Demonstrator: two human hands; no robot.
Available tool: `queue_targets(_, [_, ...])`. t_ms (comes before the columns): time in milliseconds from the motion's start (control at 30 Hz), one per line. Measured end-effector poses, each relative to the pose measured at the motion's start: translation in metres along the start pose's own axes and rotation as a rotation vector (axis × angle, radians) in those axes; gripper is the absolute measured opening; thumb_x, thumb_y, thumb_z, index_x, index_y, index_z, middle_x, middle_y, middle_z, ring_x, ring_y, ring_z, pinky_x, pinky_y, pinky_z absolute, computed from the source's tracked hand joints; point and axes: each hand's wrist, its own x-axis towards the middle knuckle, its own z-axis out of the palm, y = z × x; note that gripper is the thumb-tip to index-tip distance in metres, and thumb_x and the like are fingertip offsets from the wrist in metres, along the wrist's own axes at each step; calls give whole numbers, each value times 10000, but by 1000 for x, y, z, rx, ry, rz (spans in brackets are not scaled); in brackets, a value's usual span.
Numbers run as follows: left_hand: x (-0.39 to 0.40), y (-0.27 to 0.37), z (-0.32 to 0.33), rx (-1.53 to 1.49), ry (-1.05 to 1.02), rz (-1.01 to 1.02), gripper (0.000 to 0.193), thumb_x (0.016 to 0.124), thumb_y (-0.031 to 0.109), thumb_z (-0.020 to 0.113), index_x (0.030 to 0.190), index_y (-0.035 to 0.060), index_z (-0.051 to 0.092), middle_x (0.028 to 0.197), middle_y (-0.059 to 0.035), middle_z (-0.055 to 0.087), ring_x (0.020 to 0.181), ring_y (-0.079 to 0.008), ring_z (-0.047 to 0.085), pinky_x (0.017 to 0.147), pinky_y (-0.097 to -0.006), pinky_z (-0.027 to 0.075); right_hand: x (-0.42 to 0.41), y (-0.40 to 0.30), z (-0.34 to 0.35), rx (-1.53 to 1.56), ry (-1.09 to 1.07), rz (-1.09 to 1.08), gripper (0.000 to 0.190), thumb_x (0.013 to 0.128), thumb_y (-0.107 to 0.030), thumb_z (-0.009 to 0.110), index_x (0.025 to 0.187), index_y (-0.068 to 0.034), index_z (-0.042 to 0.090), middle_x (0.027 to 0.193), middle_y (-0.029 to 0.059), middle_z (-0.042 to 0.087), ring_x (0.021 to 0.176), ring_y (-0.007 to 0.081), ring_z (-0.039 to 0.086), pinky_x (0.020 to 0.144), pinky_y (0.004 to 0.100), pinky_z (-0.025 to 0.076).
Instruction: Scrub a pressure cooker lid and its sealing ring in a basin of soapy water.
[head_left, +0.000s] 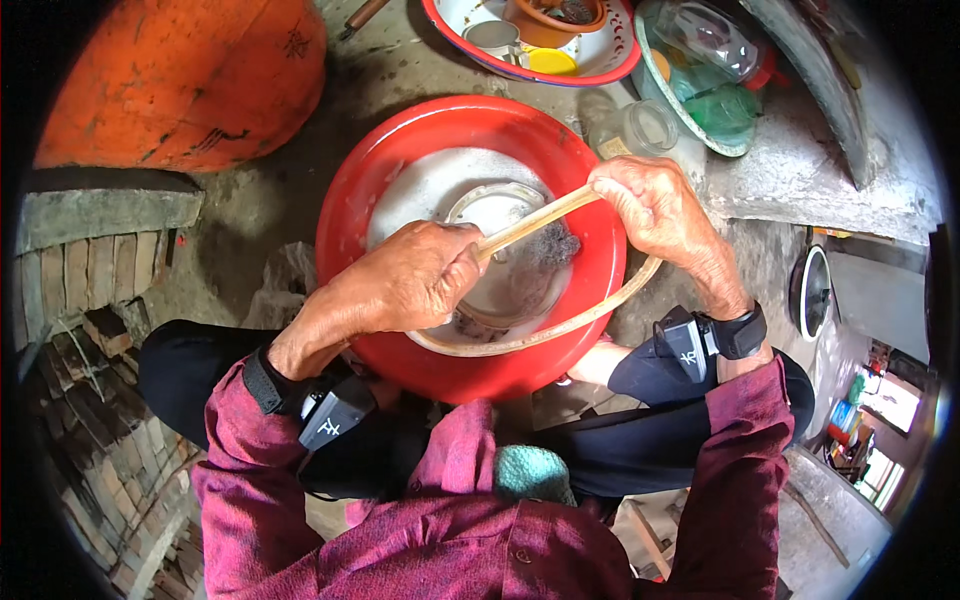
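My left hand (405, 277) and my right hand (660, 202) both grip a long, pale, flexible strip (538, 222). Between my fists the strip runs nearly straight, and the rest of it bows in a loop below them. It hangs over a red plastic basin (471, 381) that stands on the floor before me. Whitish, sudsy water (409, 191) lies in the basin. A round, rimmed object (484, 201) sits in that water, partly hidden by my left hand and the strip. Beside the strip is a grey steel-wool scrubber (553, 244).
Beyond the basin are a red-rimmed enamel basin (442, 19) holding small containers, a glass jar (637, 129), and a pale green basin (679, 112) with plastic bottles. A large orange container (187, 82) stands at far left, above stacked bricks (112, 262). My knees flank the red basin.
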Motion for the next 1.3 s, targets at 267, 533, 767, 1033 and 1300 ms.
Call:
queue_targets(267, [-2,-3,1,-139,16,-68,265,905,201,409,854,-23,540,660,-137,554,602,-223,514,578,-359,417,5,-15,15,115,-297,-76,157,822,-135,488,838,4,560,712,198,554,699,377,554,629,423,441])
queue_targets(533, [10,3,10,21,-22,-53,242,883,181,419,809,-22,527,692,-179,558,628,-310,532,610,-378,437,10,-31,45,20,-316,-213,105,789,-70,474,774,34,472,711,199,507,695,408,508,618,441,419])
queue_targets(767, [10,-1,17,-138,-44,-100,261,900,193,401,793,-6,531,638,-114,514,587,-190,475,571,-332,408,6,-17,44,102,-327,-287,120,743,-75,467,810,16,507,705,195,526,680,405,523,604,453,422])
queue_targets(1033, [7,-9,14,-275,-29,-122,353,926,309,392,802,21,554,592,-19,444,555,-107,390,511,-271,346,1,3,45,153,-308,-169,220,767,-160,440,683,32,508,608,241,482,598,410,514,544,448,411])
queue_targets(1300, [5,-9,-2,-262,-48,-221,320,919,223,392,780,-9,564,673,-138,555,613,-212,522,584,-348,420,-6,22,31,179,-289,18,155,730,-119,458,725,26,513,629,222,513,603,390,528,566,424,430])
